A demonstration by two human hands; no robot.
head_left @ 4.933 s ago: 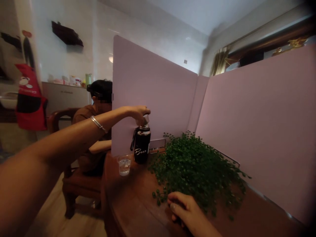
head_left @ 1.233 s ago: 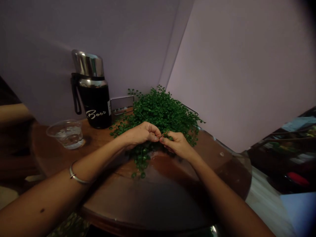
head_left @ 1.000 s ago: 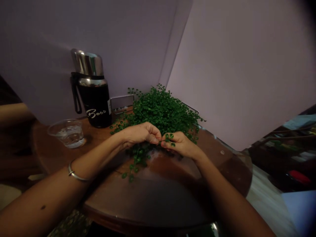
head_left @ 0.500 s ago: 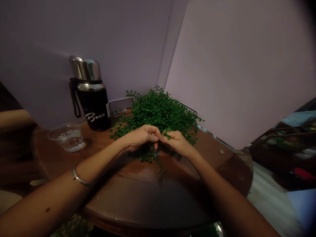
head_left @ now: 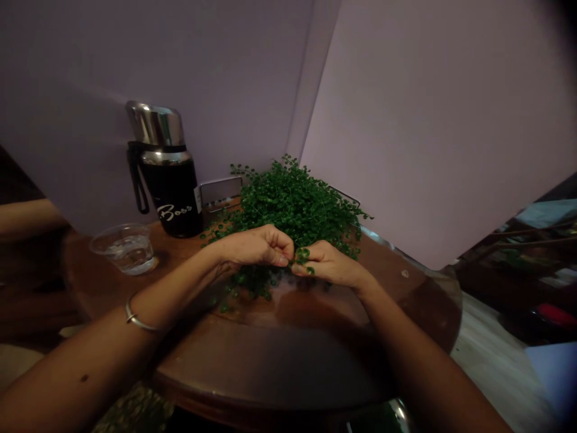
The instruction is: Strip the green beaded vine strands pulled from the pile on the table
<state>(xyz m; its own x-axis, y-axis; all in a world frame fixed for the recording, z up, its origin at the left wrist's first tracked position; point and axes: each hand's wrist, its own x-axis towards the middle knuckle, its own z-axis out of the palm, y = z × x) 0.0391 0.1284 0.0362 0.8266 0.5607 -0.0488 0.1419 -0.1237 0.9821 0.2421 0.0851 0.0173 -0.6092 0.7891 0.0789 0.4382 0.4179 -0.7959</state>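
Observation:
A bushy green plant [head_left: 293,198] with small round leaves spreads over the table in front of me. Just at its front edge, my left hand [head_left: 265,246] is closed in a pinch, thumb against fingers, at a thin plant stem. Its fingertips meet those of my right hand [head_left: 329,264], which pinches the leafy plant stem [head_left: 302,255]; a few round leaves stick out between its fingers. Both hands hide the lower front of the foliage. Some trailing strands hang below my left hand, slightly blurred. My left wrist wears a silver bangle [head_left: 137,319].
On the round brown table [head_left: 270,367], a black and steel flask [head_left: 169,168] and a clear plastic cup [head_left: 128,249] of water stand to the left. A thin metal frame [head_left: 220,192] is behind. Pale walls [head_left: 406,120] close off the back. Another person's arm [head_left: 29,219] shows at far left.
My right hand has shifted slightly right and down, and its leafy stem shows more clearly. My left fingers have curled in more. The trailing strand below has swung to the left.

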